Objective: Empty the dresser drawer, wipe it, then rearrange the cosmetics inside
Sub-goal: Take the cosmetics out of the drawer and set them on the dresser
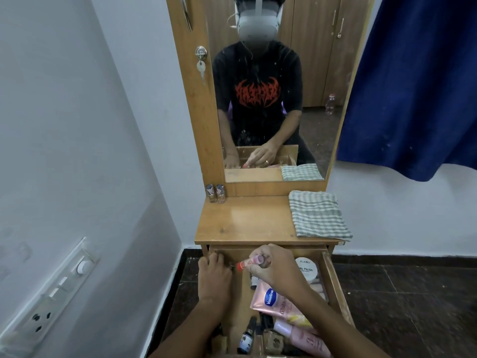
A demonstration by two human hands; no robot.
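The wooden dresser drawer [335,288] is pulled open below the dresser top. My right hand [273,267] holds a small pink tube with an orange-red cap [249,262] above the back of the drawer. My left hand [214,276] reaches into the drawer's back left corner with curled fingers; what it touches is hidden. Inside lie a pink Vaseline tube [273,302], a round nail polish remover tub [305,267], a dark dropper bottle [247,337], a pale pink bottle [299,334] and other small cosmetics.
A folded green-and-white checked cloth [318,215] lies on the right of the dresser top [245,220]. Two small glass bottles [215,193] stand at its back left by the mirror [271,99]. A blue curtain [413,86] hangs right; a switchboard [51,293] is on the left wall.
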